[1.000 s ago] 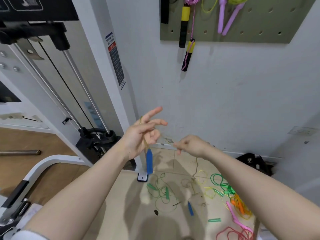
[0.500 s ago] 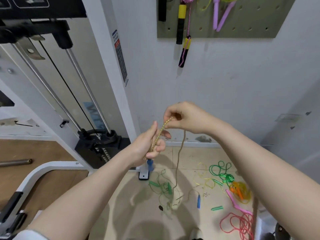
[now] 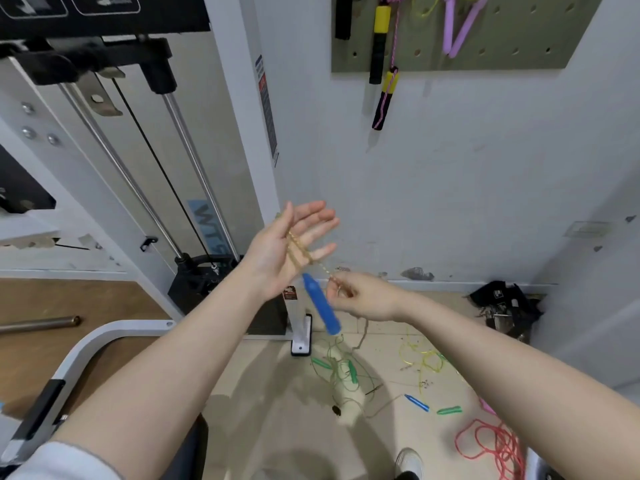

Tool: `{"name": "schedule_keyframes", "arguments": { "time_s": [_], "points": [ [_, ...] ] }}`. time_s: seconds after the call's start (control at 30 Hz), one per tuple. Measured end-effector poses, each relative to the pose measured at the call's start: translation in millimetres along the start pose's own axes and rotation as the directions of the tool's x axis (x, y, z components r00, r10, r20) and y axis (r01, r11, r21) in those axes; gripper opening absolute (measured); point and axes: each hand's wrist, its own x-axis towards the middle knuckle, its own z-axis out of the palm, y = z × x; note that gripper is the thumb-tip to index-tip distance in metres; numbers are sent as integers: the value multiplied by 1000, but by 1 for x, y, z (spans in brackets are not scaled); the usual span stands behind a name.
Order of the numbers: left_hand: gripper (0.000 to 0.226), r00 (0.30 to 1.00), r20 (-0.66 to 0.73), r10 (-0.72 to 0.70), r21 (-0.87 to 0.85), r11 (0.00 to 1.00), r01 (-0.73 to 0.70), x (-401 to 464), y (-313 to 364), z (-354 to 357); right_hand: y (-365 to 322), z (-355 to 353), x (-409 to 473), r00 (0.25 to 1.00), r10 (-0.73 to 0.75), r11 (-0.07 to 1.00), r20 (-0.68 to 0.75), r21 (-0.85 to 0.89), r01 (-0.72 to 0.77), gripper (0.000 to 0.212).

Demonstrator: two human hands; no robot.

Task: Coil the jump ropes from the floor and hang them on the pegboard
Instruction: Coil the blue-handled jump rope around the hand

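Head view: left hand (image 3: 289, 249) spread, beaded rope (image 3: 300, 250) across palm (blue handle (image 3: 321, 308) dangling); right hand (image 3: 360, 296) pinches it.

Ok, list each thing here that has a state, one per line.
left hand: open, fingers straight, rope wrapped across the palm
right hand: pinching the rope
beaded rope: partly coiled
blue handle: dangling below the left hand
green rope: loose on the floor
red rope: loose on the floor
purple-handled rope: hung on the pegboard

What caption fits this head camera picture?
Left hand open with beaded rope wrapped across; right hand pinches it.
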Motion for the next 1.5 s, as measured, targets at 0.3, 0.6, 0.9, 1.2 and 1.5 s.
{"name": "schedule_keyframes", "arguments": {
  "time_s": [0.3,0.6,0.9,1.2,1.5],
  "points": [
    [39,959,-283,-13,464,873,149,14,-32,-22,-61,-36,-15,986,-49,982,158,-170,76,20],
    [62,855,293,-428,251,897,363,2,-11,5,-7,-51,15,917,-31,899,-397,390,199,16],
    [36,990,38,-133,-42,990,134,30,1,-7,-6,-4,10,997,73,961,22,265,-76,21],
    [40,984,-155,-88,572,804,162,28,-27,-42,-58,-49,-6,999,-34,992,-25,124,37,9],
    [64,790,484,-376,247,925,289,-3,-1,-8,-1,-39,19,918,67,958,-391,281,49,17]
  ]
}}
